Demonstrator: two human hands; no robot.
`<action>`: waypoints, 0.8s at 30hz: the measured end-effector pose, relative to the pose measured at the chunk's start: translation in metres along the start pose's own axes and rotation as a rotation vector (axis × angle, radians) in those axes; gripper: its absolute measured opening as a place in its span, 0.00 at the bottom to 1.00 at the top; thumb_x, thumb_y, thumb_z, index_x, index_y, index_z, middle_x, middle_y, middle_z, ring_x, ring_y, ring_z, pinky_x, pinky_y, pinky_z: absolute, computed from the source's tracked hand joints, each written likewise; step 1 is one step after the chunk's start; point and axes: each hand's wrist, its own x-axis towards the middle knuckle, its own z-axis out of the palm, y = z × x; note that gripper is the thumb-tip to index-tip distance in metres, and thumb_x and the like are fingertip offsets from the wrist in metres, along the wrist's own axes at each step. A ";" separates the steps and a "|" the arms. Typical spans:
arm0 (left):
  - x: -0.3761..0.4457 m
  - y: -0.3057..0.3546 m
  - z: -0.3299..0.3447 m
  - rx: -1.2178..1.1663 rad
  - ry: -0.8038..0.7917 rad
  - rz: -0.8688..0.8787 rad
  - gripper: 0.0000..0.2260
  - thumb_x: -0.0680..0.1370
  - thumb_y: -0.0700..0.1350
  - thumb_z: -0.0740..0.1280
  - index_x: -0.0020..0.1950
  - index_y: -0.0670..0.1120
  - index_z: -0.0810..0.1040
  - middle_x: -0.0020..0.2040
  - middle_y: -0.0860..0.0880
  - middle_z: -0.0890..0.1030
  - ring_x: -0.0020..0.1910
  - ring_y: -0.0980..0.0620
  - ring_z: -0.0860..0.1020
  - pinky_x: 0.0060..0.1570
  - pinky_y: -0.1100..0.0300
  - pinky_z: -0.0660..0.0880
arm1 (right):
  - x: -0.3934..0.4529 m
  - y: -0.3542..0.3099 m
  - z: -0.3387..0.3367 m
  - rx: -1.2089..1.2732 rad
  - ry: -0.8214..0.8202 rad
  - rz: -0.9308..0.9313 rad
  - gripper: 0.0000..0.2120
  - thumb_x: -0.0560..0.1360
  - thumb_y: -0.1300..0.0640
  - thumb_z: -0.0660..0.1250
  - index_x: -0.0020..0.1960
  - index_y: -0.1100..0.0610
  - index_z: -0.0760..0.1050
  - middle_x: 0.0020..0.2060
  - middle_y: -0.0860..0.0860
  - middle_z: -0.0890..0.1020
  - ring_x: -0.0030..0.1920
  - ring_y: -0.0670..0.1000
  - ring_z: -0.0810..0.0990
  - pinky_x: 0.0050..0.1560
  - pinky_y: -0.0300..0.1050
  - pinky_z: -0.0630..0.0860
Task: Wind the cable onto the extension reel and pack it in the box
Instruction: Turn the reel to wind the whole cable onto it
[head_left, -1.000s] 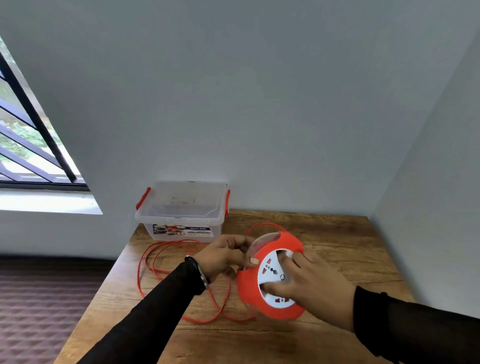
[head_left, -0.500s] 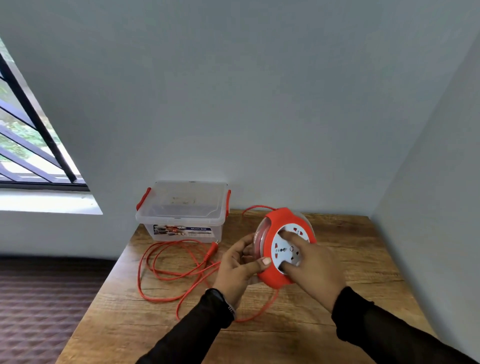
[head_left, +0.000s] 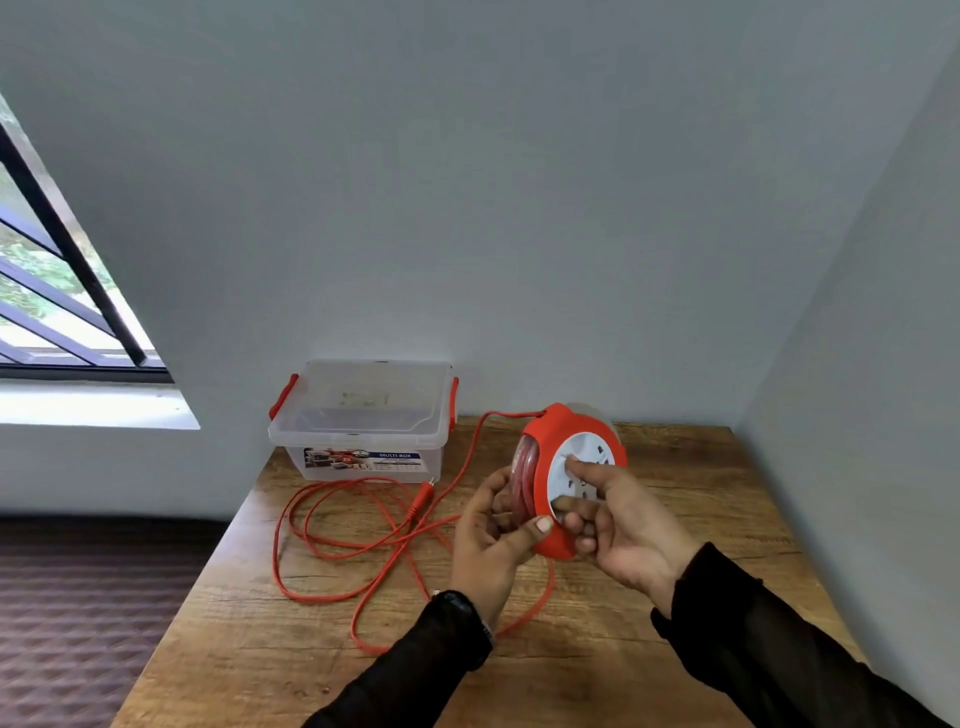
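An orange extension reel (head_left: 550, 436) with a white socket face is held upright above the wooden table (head_left: 701, 493). My left hand (head_left: 493, 540) grips its lower left rim, thumb on the orange edge. My right hand (head_left: 618, 525) is on the white face, fingers pressed into it. Some orange cable is wound inside the reel. The rest of the orange cable (head_left: 332, 540) lies in loose loops on the table, its plug (head_left: 422, 496) near the box. The clear plastic box (head_left: 363, 421) with red latches stands shut at the table's back left.
Grey walls close the table in at the back and on the right. A barred window (head_left: 57, 291) is at the left, above a sill. The table's left edge drops to a dark patterned floor (head_left: 78, 613).
The reel has been lifted up and away from me and turned more upright. Both hands shifted with it, and the cable loops on the table have shrunk and moved.
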 end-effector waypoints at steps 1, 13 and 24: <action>0.000 -0.001 0.000 -0.009 -0.003 -0.020 0.20 0.71 0.30 0.71 0.59 0.46 0.76 0.45 0.47 0.85 0.47 0.48 0.84 0.47 0.48 0.82 | -0.001 0.000 0.001 -0.026 -0.006 -0.012 0.12 0.73 0.52 0.68 0.52 0.58 0.74 0.30 0.52 0.80 0.22 0.46 0.73 0.22 0.38 0.62; 0.024 0.030 -0.020 0.100 0.048 -0.200 0.14 0.71 0.41 0.74 0.55 0.44 0.79 0.51 0.40 0.84 0.46 0.40 0.84 0.39 0.48 0.82 | -0.024 -0.009 -0.019 -0.618 -0.078 -0.319 0.09 0.74 0.57 0.70 0.53 0.59 0.77 0.41 0.53 0.85 0.32 0.44 0.78 0.32 0.36 0.73; 0.045 0.070 -0.031 0.641 -0.307 -0.337 0.15 0.66 0.47 0.74 0.50 0.45 0.82 0.41 0.45 0.83 0.38 0.48 0.81 0.37 0.55 0.77 | -0.025 0.009 -0.034 -2.026 -0.167 -0.996 0.31 0.77 0.49 0.57 0.72 0.34 0.43 0.70 0.57 0.61 0.60 0.59 0.72 0.50 0.49 0.74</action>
